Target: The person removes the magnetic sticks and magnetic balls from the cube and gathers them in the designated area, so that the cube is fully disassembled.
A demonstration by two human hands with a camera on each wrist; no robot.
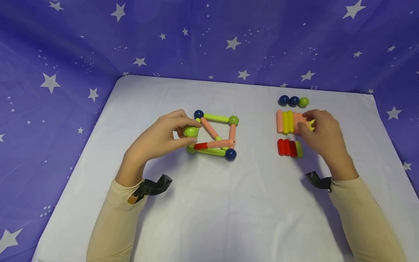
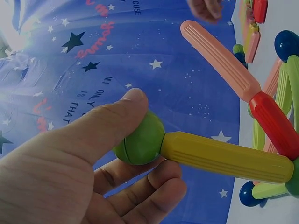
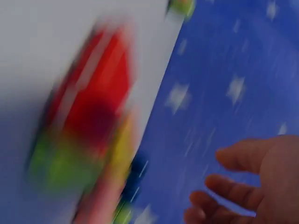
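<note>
My left hand (image 1: 163, 134) pinches a green ball (image 2: 142, 140) between thumb and fingers. From that ball a yellow stick (image 2: 226, 157) runs to another green ball at a corner of a ball-and-stick frame (image 1: 212, 152). A red stick (image 2: 274, 123) joined end to end with a pink stick (image 2: 219, 60) slants up from the same corner. In the head view my right hand (image 1: 325, 136) hovers at the right end of a row of pink and yellow sticks (image 1: 286, 122). Its fingers are spread, with nothing held in the right wrist view.
Behind the row lie two dark blue balls (image 1: 289, 100) and a green ball (image 1: 304, 102). Short red sticks (image 1: 286, 147) and a short green stick (image 1: 299, 149) lie in front of it. A starry blue cloth (image 1: 196, 43) rises behind the white table (image 1: 209, 211).
</note>
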